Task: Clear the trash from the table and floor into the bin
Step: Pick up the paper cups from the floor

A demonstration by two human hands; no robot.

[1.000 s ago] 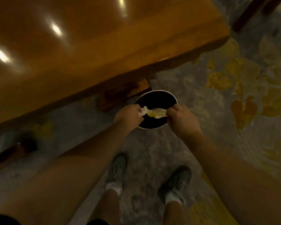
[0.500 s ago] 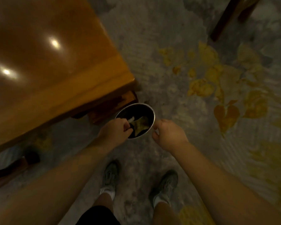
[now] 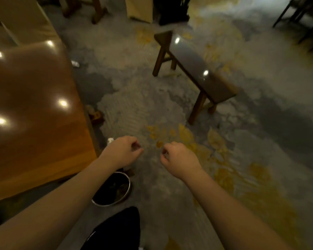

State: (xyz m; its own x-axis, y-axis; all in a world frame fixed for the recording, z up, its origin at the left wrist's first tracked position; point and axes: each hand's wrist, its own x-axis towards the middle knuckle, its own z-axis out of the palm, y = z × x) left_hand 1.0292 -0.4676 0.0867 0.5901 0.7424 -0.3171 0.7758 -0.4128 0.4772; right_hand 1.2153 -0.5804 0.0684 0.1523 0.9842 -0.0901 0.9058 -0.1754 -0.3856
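A round metal bin (image 3: 127,191) stands on the floor under my left forearm, with crumpled trash (image 3: 118,190) inside it. My left hand (image 3: 124,152) and my right hand (image 3: 179,158) hover above the floor beyond the bin, both loosely curled with nothing in them. A small white scrap (image 3: 110,140) lies on the floor by the table edge, just left of my left hand. A pale piece of litter (image 3: 75,63) lies farther off beside the table. The glossy wooden table (image 3: 31,112) fills the left side.
A wooden bench (image 3: 197,69) stands on the floor ahead to the right. The table's wooden foot (image 3: 96,116) juts out at the left. More chair legs (image 3: 300,18) show at the far right, a pale cabinet (image 3: 138,8) at the back. The grey floor has yellow patterns.
The yellowish trash that both hands held over the bin now lies inside it. Both hands have let go and lifted away, and my view has swung up toward the floor and bench.
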